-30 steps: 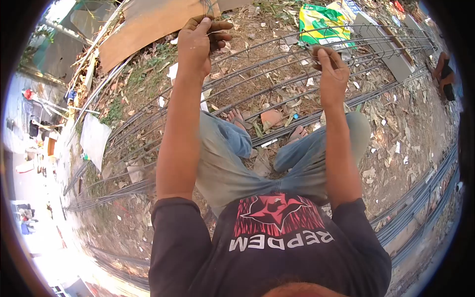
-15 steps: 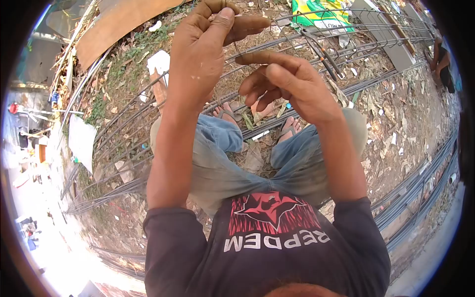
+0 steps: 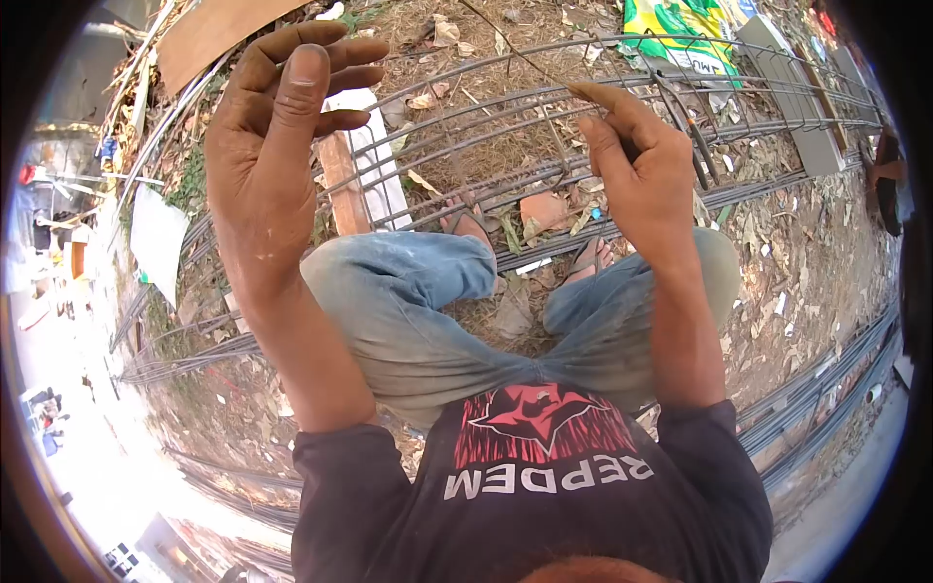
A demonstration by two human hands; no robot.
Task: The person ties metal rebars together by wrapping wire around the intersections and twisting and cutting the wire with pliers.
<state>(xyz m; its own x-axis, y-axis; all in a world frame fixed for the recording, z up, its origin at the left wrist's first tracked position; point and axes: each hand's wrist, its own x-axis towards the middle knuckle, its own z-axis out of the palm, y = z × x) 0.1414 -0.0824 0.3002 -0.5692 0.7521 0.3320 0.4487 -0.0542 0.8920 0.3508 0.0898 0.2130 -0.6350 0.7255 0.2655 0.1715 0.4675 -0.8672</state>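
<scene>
The thin metal wire (image 3: 515,47) lies near 12 o'clock, slanting from the fingertips of the person's right hand (image 3: 641,173) toward 11 o'clock and out of view. That hand, at 2 o'clock, is narrow, its fingers curled in, apparently holding the wire at the forefinger; the exact pinch is hidden. The left hand (image 3: 270,146), between 10 and 11 o'clock, stands wide, thumb apart, with nothing seen in it. The wire should prove light and springy, easily bent yet apt to twist in a loose hold; its slimness suits a firm thumb-and-forefinger pinch near the end. Below the hands, the rebar cage (image 3: 447,126) looks stiff and heavy, best gripped by its long bars. A pair of pincers (image 3: 694,136) rests against it, just beyond the right hand.
</scene>
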